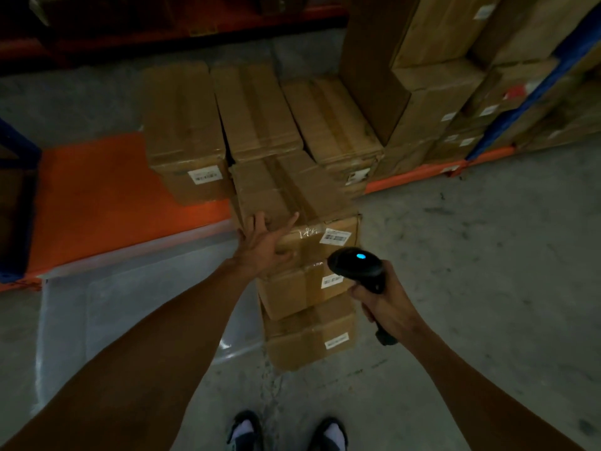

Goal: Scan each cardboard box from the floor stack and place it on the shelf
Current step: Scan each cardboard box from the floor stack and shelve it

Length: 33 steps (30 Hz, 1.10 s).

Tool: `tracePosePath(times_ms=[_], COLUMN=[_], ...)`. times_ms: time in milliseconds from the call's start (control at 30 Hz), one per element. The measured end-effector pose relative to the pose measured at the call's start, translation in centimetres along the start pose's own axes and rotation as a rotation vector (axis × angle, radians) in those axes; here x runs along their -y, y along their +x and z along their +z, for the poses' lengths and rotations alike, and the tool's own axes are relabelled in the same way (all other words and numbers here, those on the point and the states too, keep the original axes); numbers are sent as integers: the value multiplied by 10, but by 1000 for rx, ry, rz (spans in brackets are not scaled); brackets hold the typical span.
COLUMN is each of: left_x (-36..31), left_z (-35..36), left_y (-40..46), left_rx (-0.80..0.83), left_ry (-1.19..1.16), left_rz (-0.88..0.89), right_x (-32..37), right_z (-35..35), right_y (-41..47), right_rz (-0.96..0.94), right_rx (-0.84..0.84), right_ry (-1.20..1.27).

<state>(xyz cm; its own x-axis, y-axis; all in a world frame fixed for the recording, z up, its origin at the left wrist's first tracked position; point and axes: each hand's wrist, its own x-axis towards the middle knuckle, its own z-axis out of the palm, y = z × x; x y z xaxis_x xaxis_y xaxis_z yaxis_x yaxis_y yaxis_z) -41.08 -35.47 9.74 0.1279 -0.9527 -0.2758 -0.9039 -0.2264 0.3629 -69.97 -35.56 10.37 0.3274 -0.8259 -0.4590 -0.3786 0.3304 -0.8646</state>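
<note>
left hand [263, 244] spread, right hand [387, 307] fisted

Dim light falls on a grey, scuffed concrete floor [471, 262] filling the lower frame, while an orange rack deck [97, 190] with a blue upright [16, 141] sits at left and another blue upright [533, 89] slants at upper right.

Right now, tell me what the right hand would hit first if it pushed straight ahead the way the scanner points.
Probably the top box of the floor stack, near its barcode label; depth is unclear.
</note>
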Motion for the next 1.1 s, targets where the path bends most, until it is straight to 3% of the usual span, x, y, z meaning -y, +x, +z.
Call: tracePosePath(times_ms=[333,500,1100], left_x=[18,27,28], left_z=[19,25,29], left_y=[9,9,10], left_rx=[21,-25,-40], left_ry=[-103,-147,-204], left_rz=[68,72,53], right_x=[13,20,15], right_z=[22,25,29], right_y=[4,14,5], right_rz=[-16,-108,-123], right_rx=[-214,-206,-315], right_ry=[209,262,139])
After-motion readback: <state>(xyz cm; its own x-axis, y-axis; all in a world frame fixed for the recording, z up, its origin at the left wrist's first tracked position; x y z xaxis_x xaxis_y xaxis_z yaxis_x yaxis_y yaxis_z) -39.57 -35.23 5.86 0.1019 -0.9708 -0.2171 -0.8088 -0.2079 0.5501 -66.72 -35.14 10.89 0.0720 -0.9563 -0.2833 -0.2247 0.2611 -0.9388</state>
